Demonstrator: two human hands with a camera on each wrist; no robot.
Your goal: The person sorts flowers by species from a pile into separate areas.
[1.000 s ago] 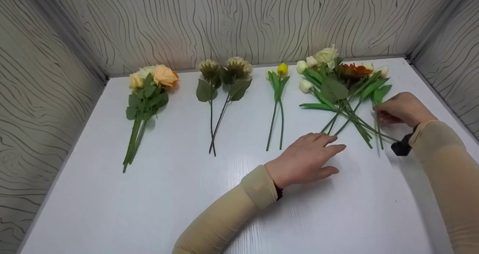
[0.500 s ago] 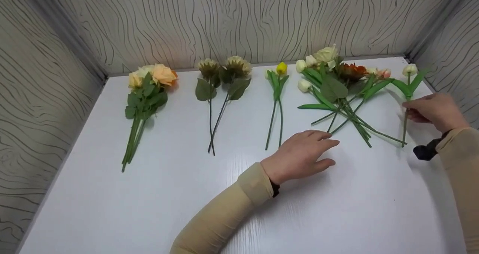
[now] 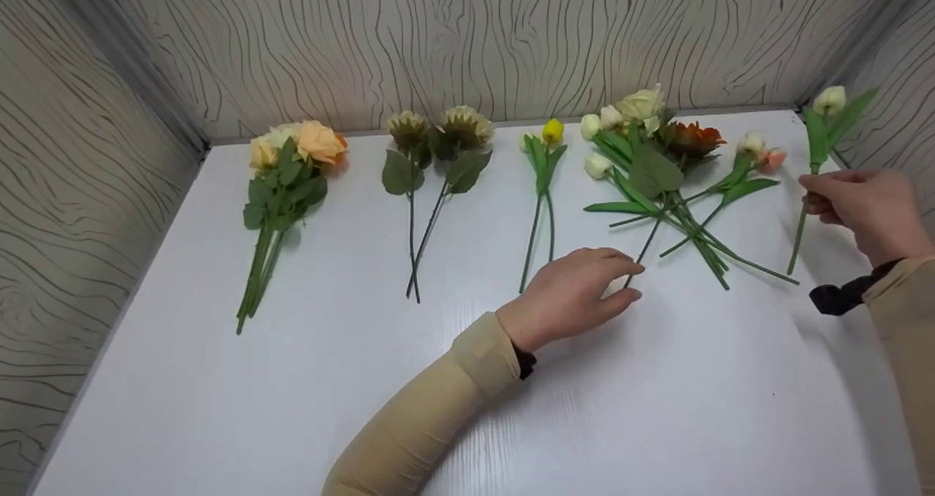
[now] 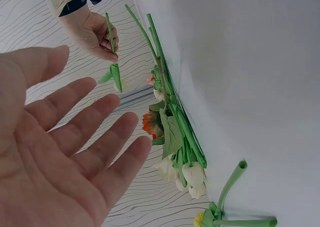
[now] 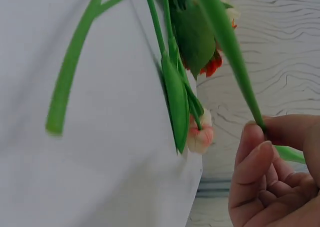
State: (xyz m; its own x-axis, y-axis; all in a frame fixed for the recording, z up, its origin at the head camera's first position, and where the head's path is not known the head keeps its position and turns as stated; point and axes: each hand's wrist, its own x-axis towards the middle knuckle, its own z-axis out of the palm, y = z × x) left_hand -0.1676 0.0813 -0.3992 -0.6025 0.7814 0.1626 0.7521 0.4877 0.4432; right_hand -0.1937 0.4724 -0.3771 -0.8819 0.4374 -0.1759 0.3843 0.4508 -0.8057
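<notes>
My right hand (image 3: 876, 207) pinches the green stem of a white tulip (image 3: 830, 100) between thumb and fingers, holding it up at the right end of the table. In the right wrist view the tulip's stem (image 5: 235, 62) slants down into the fingertips. My left hand (image 3: 573, 291) is held over the table with fingers extended, its palm bare in the left wrist view. Near it lies a loose pile with several white tulips (image 3: 597, 166), a white rose (image 3: 641, 105) and an orange flower (image 3: 694, 139). At the pile's right side lies a pink tulip (image 3: 771, 160) beside a white one.
On the white table (image 3: 256, 408), a yellow tulip (image 3: 553, 132) lies with a paler one left of the pile. Further left are two crossed cream flowers (image 3: 467, 125), then a bunch of peach roses (image 3: 321, 145). Wood-patterned walls (image 3: 438, 36) enclose the back and sides.
My right hand has drawn the white tulip out of the pile, to the right and up. The pink tulip and its neighbour have shifted right. My left hand has moved slightly left.
</notes>
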